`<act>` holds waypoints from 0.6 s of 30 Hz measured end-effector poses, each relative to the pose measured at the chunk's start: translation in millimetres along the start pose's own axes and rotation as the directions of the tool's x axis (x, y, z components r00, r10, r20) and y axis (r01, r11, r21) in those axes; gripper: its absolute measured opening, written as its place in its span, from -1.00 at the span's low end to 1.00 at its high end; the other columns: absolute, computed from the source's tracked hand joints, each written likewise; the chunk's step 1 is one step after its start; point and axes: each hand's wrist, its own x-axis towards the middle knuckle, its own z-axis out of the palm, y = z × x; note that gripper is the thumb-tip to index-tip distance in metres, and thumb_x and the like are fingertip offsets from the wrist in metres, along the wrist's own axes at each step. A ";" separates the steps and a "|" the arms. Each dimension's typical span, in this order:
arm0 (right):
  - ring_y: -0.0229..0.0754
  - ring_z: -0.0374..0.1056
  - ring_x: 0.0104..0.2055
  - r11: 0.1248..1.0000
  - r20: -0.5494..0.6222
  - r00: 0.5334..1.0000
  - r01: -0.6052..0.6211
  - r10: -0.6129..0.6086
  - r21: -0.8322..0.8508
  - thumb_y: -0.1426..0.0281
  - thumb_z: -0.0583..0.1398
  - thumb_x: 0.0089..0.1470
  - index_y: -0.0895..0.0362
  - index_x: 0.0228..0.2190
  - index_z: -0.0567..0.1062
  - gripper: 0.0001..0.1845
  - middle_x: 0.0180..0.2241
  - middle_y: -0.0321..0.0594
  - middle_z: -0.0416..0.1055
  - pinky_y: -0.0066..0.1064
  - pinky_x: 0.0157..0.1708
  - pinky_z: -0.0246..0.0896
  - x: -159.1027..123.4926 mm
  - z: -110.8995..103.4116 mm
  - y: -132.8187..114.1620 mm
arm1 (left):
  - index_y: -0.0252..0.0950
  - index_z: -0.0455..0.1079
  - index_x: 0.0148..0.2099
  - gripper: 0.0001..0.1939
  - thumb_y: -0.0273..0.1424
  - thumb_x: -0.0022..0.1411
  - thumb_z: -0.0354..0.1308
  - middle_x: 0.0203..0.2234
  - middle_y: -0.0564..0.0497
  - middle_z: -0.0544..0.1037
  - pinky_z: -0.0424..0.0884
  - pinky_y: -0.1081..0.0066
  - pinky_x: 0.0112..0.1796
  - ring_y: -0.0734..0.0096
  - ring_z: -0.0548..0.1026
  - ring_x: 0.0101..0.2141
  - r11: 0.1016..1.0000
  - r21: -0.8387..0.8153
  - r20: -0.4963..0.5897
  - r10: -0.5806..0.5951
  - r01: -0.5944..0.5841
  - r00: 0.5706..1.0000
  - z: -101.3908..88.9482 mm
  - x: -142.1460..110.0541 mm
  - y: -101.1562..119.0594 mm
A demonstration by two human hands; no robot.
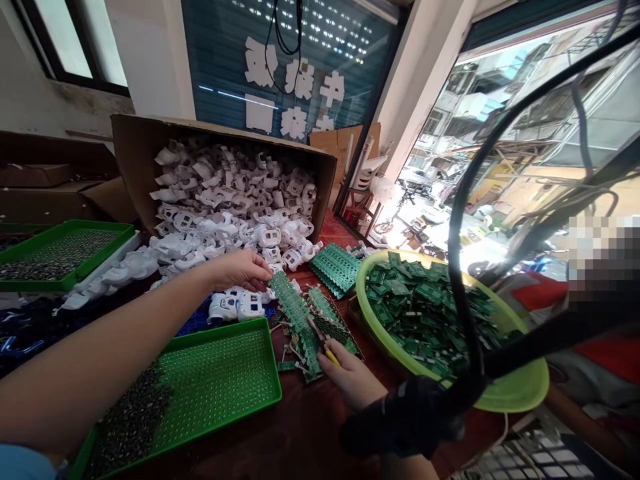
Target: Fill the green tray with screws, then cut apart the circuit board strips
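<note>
My left hand (243, 269) reaches forward over the table, fingers curled at the edge of a pile of white plastic housings (235, 207) that spills from a tipped cardboard box (131, 157). What its fingers hold is hidden. My right hand (350, 378) rests near the front, closed on a yellow-handled tool (331, 355). Its tip lies among strips of green circuit boards (300, 320) on the red-brown table.
A green tray (220, 383) with small dark parts sits front left, another green tray (65, 250) far left. A lime bowl (505, 393) full of green boards stands right. Black cables (463, 300) hang close to the camera. Another person in red (595, 347) sits at right.
</note>
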 end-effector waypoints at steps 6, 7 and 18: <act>-0.05 0.20 -0.38 0.996 -0.031 1.000 -0.006 0.003 -0.086 0.12 0.03 -0.09 0.10 -0.47 0.29 -0.70 -0.47 -0.19 0.25 -0.31 -0.36 0.08 1.5 -0.9 -5.4 | -0.31 0.42 -0.48 -0.91 -0.52 -0.13 0.27 -0.56 -0.09 0.54 0.42 0.46 -0.46 0.33 0.53 -0.48 1.000 0.006 0.025 0.022 -0.022 0.999 2.0 -5.3 -4.5; -0.03 0.21 -0.39 0.994 -0.039 0.999 -0.018 0.014 -0.104 0.13 0.04 -0.09 0.09 -0.48 0.30 -0.72 -0.48 -0.18 0.26 -0.30 -0.36 0.08 1.8 -0.8 -6.6 | -0.31 0.42 -0.49 -0.91 -0.53 -0.13 0.27 -0.57 -0.08 0.53 0.41 0.47 -0.47 0.35 0.52 -0.49 0.999 0.009 0.013 0.036 -0.036 0.999 3.5 -5.8 -5.8; -0.05 0.21 -0.51 0.968 -0.148 0.986 -0.113 0.081 -0.223 0.23 0.09 -0.11 0.07 -0.57 0.28 -0.83 -0.60 -0.19 0.27 -0.35 -0.54 -0.08 5.8 4.3 -11.9 | -0.26 0.43 -0.51 -0.91 -0.51 -0.17 0.26 -0.61 0.04 0.49 0.27 0.54 -0.56 0.43 0.41 -0.56 0.956 0.167 -0.073 0.258 -0.243 0.963 27.8 -28.0 -7.4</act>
